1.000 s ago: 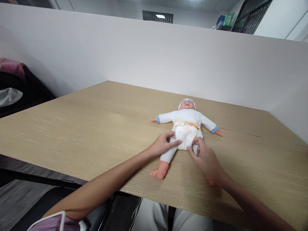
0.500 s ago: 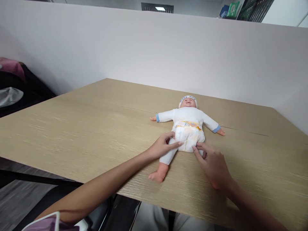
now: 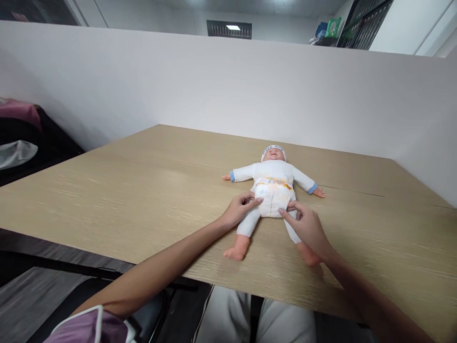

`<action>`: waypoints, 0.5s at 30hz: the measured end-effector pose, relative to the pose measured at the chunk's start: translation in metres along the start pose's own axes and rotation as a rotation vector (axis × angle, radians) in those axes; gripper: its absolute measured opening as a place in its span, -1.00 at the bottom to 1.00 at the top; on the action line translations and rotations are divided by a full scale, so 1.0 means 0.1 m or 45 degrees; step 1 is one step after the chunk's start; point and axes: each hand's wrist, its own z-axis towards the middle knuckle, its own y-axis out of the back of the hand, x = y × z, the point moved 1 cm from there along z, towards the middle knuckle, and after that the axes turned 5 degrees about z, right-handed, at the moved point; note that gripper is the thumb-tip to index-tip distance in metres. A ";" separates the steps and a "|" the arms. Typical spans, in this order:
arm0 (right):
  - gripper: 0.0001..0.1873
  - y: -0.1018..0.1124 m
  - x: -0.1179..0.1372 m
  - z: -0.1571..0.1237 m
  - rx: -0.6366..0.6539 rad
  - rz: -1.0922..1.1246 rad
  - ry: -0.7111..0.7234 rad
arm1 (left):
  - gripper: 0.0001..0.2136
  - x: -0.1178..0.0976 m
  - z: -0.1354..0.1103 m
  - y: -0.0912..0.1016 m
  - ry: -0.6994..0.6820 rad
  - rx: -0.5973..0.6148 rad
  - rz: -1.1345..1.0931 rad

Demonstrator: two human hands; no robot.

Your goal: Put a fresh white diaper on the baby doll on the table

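Note:
A baby doll (image 3: 274, 170) in white clothes with blue cuffs and a white headband lies face up on the table, feet toward me. Round its hips is a white diaper (image 3: 273, 200) with an orange patterned strip at the waist. My left hand (image 3: 241, 209) pinches the diaper's edge at the leg on the left, thumb on top and fingers tucked partly out of sight. On the other side, my right hand (image 3: 303, 221) has its thumb and forefinger closed on the diaper's edge near the other leg.
The wooden table (image 3: 143, 190) reaches back to a pale partition (image 3: 214, 81). At the far left are dark and pink items (image 3: 21, 114) with a grey cloth (image 3: 17, 153). A chair (image 3: 143, 314) stands below the table's front edge.
The view has tilted up slightly. My right hand has shifted a little, so more of the doll's leg on the right shows. Both hands stay at the diaper's leg edges.

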 end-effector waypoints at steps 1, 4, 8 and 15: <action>-0.48 0.00 0.01 0.00 -0.055 -0.047 0.095 | -0.51 0.00 0.00 0.00 -0.023 -0.034 0.045; -0.54 0.01 0.02 -0.01 -0.192 -0.167 0.373 | -0.55 0.02 -0.02 0.01 -0.092 -0.190 0.204; -0.67 0.00 -0.01 -0.02 -0.176 -0.247 0.478 | -0.61 0.07 -0.04 0.02 -0.223 -0.371 0.417; -0.65 0.04 -0.13 0.19 -0.356 -0.126 0.636 | -0.47 -0.04 0.10 0.17 -0.828 -0.354 0.866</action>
